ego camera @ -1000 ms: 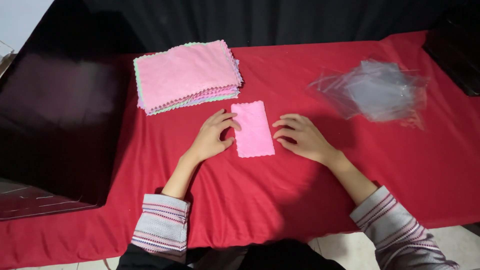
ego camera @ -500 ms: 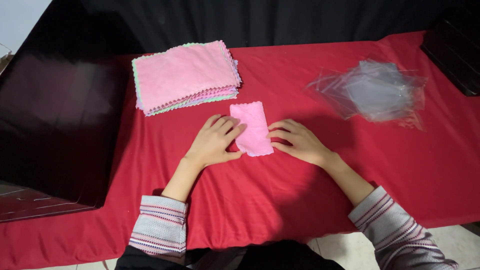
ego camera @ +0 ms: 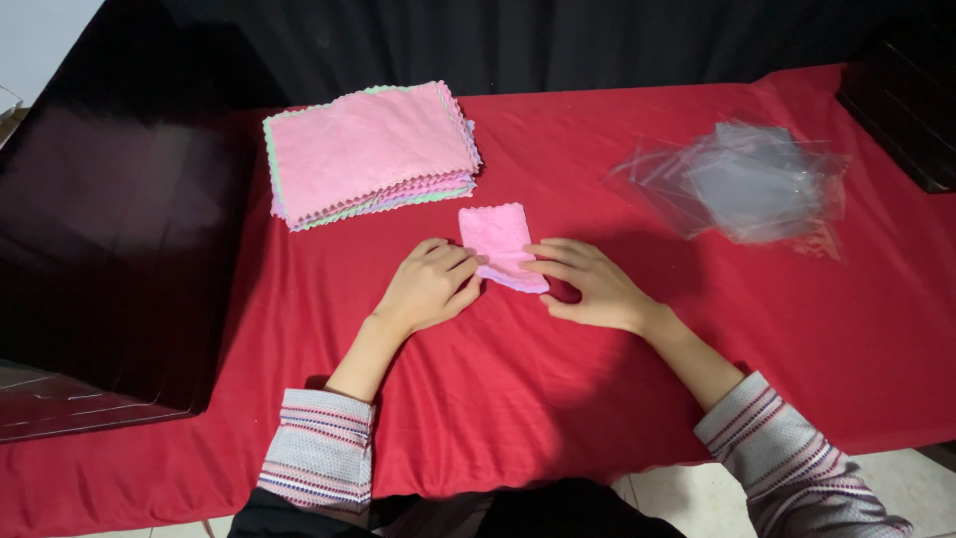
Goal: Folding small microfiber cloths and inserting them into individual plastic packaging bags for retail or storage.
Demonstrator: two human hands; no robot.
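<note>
One folded pink cloth (ego camera: 498, 244) on the red bench (ego camera: 558, 399), just in front of the cloth stack (ego camera: 366, 151). Left hand (ego camera: 430, 289) at its left edge, right hand (ego camera: 590, 284) at its lower right corner; both grips pinched on the cloth. One stack, layers too fine to count. One heap of clear bags (ego camera: 742, 179) well right of the cloth.

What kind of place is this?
Probably a small packing table: a red tablecloth, a stack of cloths, a pile of clear plastic bags, and one pink cloth being folded.
</note>
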